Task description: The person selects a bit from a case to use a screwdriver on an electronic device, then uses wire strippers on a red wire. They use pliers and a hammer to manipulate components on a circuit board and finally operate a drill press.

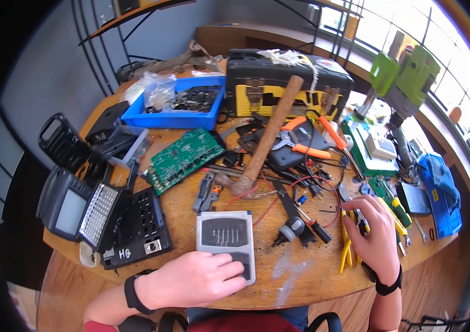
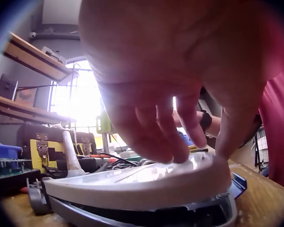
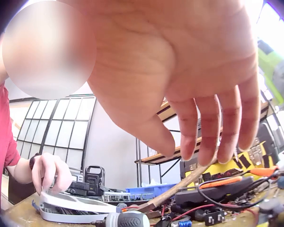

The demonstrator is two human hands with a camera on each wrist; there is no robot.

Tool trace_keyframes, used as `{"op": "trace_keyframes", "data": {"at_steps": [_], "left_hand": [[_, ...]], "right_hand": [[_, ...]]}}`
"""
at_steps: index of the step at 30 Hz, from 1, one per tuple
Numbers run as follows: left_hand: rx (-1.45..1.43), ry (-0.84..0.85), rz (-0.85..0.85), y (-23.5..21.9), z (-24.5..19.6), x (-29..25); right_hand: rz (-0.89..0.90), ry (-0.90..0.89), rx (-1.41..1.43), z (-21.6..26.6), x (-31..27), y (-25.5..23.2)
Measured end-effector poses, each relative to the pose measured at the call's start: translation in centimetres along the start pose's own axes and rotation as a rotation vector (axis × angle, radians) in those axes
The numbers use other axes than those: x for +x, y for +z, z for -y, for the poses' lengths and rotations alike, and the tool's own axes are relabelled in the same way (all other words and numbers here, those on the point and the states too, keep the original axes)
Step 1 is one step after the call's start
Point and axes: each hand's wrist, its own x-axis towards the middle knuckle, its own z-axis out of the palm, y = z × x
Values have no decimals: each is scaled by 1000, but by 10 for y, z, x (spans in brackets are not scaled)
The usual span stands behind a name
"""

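Observation:
A flat grey plastic case (image 1: pixel 225 216) with dark windows lies at the table's front. My left hand (image 1: pixel 201 278) is over its near half. In the left wrist view the lid (image 2: pixel 132 191) stands slightly raised from the base, with my thumb at its edge and my fingertips on top, pinching it. My right hand (image 1: pixel 376 232) hovers above yellow-handled pliers (image 1: pixel 346 252), fingers loosely bent and nothing held. Between the hands lie a grey-and-black screwdriver-like tool (image 1: pixel 288 231) and a black-handled screwdriver (image 1: pixel 321 232).
Behind the case lie a wooden-handled hammer (image 1: pixel 276 130), a green circuit board (image 1: pixel 188 157) and orange-handled pliers (image 1: pixel 311 151). A blue bin (image 1: pixel 174 124) and a black-and-yellow toolbox (image 1: pixel 287 74) stand farther back. Opened black device parts (image 1: pixel 141 235) sit left; a green drill (image 1: pixel 412 77) stands right.

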Motion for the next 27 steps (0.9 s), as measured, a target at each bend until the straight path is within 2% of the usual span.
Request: {"op": "trace_keyframes", "data": {"at_steps": [1, 3, 4, 6, 7, 9, 10, 11, 12, 13, 15, 17, 20, 21, 22, 23, 24, 27], "left_hand": [[3, -19, -11, -1, -1, -1], [-164, -12, -64, -10, 4, 2], [-152, -53, -43, -23, 5, 5], [-114, -76, -131, -42, 26, 12], [-99, -92, -250, -51, 43, 14], [6, -284, -369, -69, 84, 15], [42, -371, -493, -72, 107, 13], [-60, -538, -535, -79, 123, 12], [-241, -595, -676, -74, 143, 9], [-418, -552, -820, -67, 164, 5], [-564, -560, -1060, -54, 183, 1], [-457, -613, -1032, -49, 179, 5], [-520, -595, -1029, -34, 181, 16], [-437, -606, -1022, -33, 176, 19], [-404, -678, -986, -31, 172, 21], [-371, -750, -950, -30, 170, 22], [-315, -753, -970, -27, 172, 23], [-323, -784, -1048, -26, 170, 23]], "right_hand": [[1, 13, -6, 2, -1, 1], [9, -10, 14, 7, 0, 1], [14, -2, 8, 9, 1, 1], [14, 8, 22, 17, 4, 0], [16, -12, 26, 20, 6, 0], [-9, -9, 44, 26, 12, 0], [-16, -28, 39, 32, 16, -1], [-16, -44, 37, 37, 20, -1], [-26, -39, 58, 41, 25, -1], [-40, -35, 77, 44, 30, -1], [-35, -51, 48, 45, 44, 4], [-63, -186, -24, 39, 63, 19], [-12, -393, -126, 37, 100, 55], [20, -441, -150, 37, 110, 69], [15, -442, -153, 35, 121, 81], [-2, -519, -185, 33, 133, 93], [-15, -598, -217, 31, 141, 103], [-11, -609, -322, 24, 158, 120]]}}
